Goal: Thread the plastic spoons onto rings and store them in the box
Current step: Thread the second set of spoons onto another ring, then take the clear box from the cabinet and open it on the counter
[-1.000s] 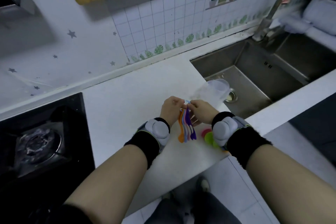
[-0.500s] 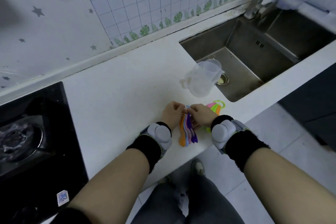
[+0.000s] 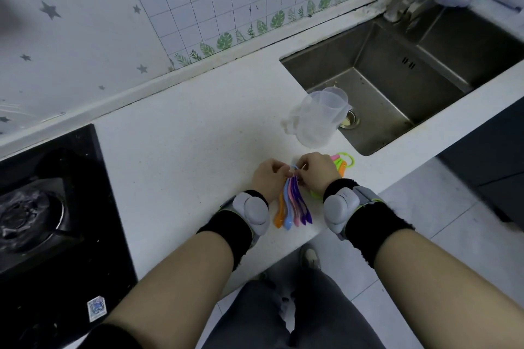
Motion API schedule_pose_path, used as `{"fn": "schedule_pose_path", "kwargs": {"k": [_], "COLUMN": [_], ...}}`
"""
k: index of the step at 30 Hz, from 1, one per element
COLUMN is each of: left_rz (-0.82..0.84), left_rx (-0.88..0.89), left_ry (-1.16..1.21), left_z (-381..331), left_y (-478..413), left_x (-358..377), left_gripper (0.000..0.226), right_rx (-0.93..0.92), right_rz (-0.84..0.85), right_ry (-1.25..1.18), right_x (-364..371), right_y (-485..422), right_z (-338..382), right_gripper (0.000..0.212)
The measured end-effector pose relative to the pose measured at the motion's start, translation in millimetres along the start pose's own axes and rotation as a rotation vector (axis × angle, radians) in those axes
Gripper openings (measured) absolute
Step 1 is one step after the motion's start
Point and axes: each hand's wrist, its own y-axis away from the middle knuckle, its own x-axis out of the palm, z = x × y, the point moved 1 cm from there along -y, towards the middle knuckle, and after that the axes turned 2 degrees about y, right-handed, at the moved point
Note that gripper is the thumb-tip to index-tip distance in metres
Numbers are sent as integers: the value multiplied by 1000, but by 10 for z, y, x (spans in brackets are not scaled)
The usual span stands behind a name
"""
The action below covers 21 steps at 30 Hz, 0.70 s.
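The right hand (image 3: 317,176) hides most green-ringed spoons (image 3: 344,162); faucet (image 3: 401,0) top cut off.

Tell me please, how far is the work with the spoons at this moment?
Looks done: the green-ring set lies on the counter beside the right hand. In hand: the left hand and right hand pinch the top of the second bunch, orange, blue, pink and purple, apparently at its ring. Left: storing; the clear container by the sink appears to hold no spoons.
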Motion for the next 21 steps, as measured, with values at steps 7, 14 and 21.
{"fn": "schedule_pose_path", "kwargs": {"k": [7, 14, 21], "left_rz": [34, -11, -44], "left_rx": [13, 48, 106], "left_ry": [-31, -69, -61], "left_z": [-31, -163, -461], "left_y": [-15, -47, -32], "left_x": [-69, -195, -481], "left_gripper": [28, 32, 24], "right_rx": [2, -37, -146], "right_rz": [-2, -31, -7], "right_ry": [2, -24, 9], "right_x": [-27, -137, -414], "right_y": [-54, -78, -76], "right_z": [30, 186, 496], "right_gripper": [19, 22, 22]}}
